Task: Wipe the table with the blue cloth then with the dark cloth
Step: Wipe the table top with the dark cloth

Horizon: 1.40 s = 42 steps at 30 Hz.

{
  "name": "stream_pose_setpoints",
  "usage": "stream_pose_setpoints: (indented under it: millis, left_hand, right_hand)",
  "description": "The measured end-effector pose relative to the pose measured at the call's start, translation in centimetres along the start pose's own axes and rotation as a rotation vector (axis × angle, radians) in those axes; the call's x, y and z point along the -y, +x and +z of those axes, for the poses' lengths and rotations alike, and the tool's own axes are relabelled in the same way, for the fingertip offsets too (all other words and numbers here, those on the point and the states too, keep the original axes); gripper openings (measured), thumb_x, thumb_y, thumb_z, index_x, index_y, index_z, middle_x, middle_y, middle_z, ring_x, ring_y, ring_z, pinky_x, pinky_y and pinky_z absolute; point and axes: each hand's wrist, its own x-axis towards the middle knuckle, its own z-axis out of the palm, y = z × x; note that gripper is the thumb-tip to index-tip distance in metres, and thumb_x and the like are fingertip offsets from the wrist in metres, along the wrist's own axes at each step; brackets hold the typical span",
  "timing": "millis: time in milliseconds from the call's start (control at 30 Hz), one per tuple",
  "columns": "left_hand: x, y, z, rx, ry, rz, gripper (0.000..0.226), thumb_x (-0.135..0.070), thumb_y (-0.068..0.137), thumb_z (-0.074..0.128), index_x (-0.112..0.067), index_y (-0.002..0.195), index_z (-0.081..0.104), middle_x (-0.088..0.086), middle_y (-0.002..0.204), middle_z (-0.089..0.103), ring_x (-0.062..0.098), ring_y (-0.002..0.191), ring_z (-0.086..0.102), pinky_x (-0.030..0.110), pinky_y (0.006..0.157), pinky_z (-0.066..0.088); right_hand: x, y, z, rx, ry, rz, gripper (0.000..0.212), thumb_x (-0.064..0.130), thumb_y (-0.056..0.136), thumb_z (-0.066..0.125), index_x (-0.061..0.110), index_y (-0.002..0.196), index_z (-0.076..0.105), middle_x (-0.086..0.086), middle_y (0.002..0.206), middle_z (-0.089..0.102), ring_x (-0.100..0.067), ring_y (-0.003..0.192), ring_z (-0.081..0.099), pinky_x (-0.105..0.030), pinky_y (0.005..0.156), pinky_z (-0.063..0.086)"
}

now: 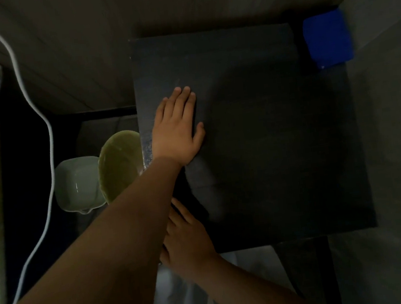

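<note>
Blue cloth (327,39) sits aside far right; left hand (179,129) presses flat on the dark cloth (204,189) to wipe the table (280,129), right hand (187,239) spread, steadying its near edge

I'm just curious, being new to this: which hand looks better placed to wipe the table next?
Probably left. The left hand lies flat, well onto the table; the right hand sits at its near edge, partly under the left forearm. Neither touches the blue cloth, far right.
</note>
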Motion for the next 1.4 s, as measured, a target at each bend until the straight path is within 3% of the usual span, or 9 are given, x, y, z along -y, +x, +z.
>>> stream_pose_setpoints:
  millis: [100,200,433,600,833,1033,1167,1400]
  left_hand:
    - [0.0,0.0,0.0,-0.004,-0.007,-0.002,0.062,-0.037,0.091,0.043,-0.007,0.145,0.036,0.011,0.152,0.035,0.026,0.144,0.025,0.040,0.118,0.015]
    - [0.0,0.0,0.0,-0.010,-0.009,0.001,0.062,-0.036,0.090,0.045,-0.006,0.144,0.037,0.012,0.151,0.036,0.027,0.144,0.026,0.041,0.118,0.016]
    - [0.0,-0.1,0.0,0.001,0.002,-0.006,0.062,-0.037,0.091,0.044,-0.007,0.144,0.036,0.011,0.153,0.035,0.026,0.144,0.025,0.040,0.118,0.015]
    - [-0.1,-0.1,-0.1,0.022,0.014,-0.013,0.063,-0.039,0.092,0.041,-0.008,0.145,0.034,0.011,0.153,0.033,0.027,0.144,0.024,0.041,0.118,0.015]
    - [-0.2,-0.1,-0.2,0.031,0.031,-0.012,0.063,-0.039,0.092,0.040,-0.007,0.145,0.033,0.012,0.154,0.031,0.028,0.145,0.023,0.042,0.118,0.014]
    - [-0.3,-0.1,-0.3,0.024,0.039,-0.011,0.063,-0.038,0.091,0.040,-0.006,0.145,0.034,0.013,0.153,0.032,0.028,0.144,0.024,0.042,0.118,0.014]
    - [-0.4,-0.1,-0.2,0.029,0.045,-0.018,0.063,-0.038,0.092,0.040,-0.006,0.145,0.033,0.013,0.154,0.031,0.028,0.144,0.023,0.042,0.118,0.013]
    - [-0.5,-0.2,-0.4,0.027,0.045,-0.017,0.062,-0.036,0.092,0.043,-0.006,0.145,0.034,0.013,0.154,0.032,0.029,0.144,0.024,0.042,0.117,0.013]
  right_hand:
    - [-1.3,-0.5,0.5,-0.063,-0.049,-0.165,0.051,0.052,0.089,0.044,0.028,0.133,0.052,0.009,0.143,0.048,-0.014,0.139,0.033,-0.037,0.117,0.021]
    - [-2.5,-1.0,0.9,-0.164,-0.034,-0.214,0.057,0.053,0.083,0.058,0.025,0.132,0.052,0.008,0.140,0.051,-0.014,0.137,0.033,-0.034,0.116,0.022]
    - [-5.0,-2.8,1.5,-0.164,-0.046,-0.239,0.073,0.048,0.091,0.044,0.021,0.149,0.009,0.004,0.155,0.027,-0.016,0.146,0.012,-0.034,0.119,0.008]
    - [-7.2,-5.4,0.7,-0.126,0.007,-0.166,0.065,0.045,0.093,0.043,0.024,0.151,0.022,0.004,0.159,0.017,-0.014,0.147,0.009,-0.034,0.119,0.011]
    - [-10.2,-8.2,0.8,-0.085,-0.051,-0.030,0.073,0.047,0.088,0.043,0.026,0.151,0.013,0.005,0.158,0.006,-0.012,0.147,0.002,-0.033,0.118,0.000]
    - [-13.3,-10.4,0.9,-0.145,-0.045,0.069,0.078,0.047,0.085,0.049,0.026,0.151,0.013,0.006,0.159,0.007,-0.014,0.147,0.007,-0.034,0.118,0.004]
    - [-15.6,-11.9,0.7,-0.199,-0.041,0.145,0.073,0.045,0.086,0.048,0.025,0.150,0.019,0.004,0.157,0.018,-0.014,0.146,0.014,-0.036,0.118,0.012]
    - [-20.4,-14.8,0.2,-0.142,-0.068,0.314,0.065,0.048,0.093,0.033,0.024,0.150,0.013,-0.001,0.157,0.018,-0.017,0.146,0.011,-0.038,0.118,0.009]
